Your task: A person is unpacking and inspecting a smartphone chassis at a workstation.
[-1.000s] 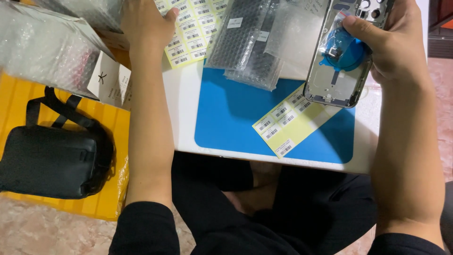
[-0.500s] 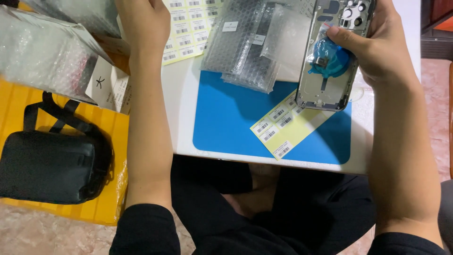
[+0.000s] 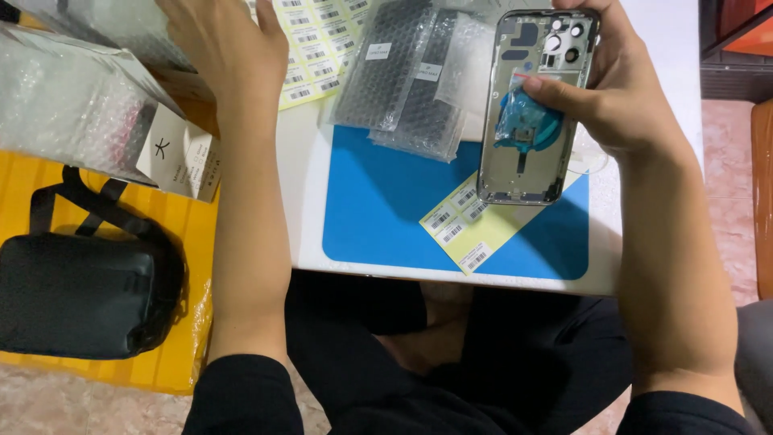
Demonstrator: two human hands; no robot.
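1. Above the blue mat [image 3: 386, 209], I am holding a phone rear housing [image 3: 533, 113] in my right hand [image 3: 620, 97], with its inner side facing me and its camera openings at the far end.
2. My right fingers are wrapping around the housing's right edge, and my thumb is pressing on the blue film [image 3: 527, 121] in its middle; the grip is closed firmly on the housing.
3. The lower end of the housing is hanging over a yellow barcode label sheet [image 3: 463, 229] that is lying on the mat.
4. My left hand [image 3: 221, 48] is reaching out flat, fingers spread and holding nothing, over a larger yellow label sheet [image 3: 318, 40] at the far left of the white table [image 3: 302, 201].
5. Two bubble-wrap sleeves with dark contents [image 3: 411, 76] are lying between my hands, overlapping the far edge of the mat.
6. To my left, a bubble-wrap package [image 3: 68, 105] and a white box [image 3: 181, 153] are resting above a black pouch [image 3: 80, 298] on a yellow surface [image 3: 173, 354].
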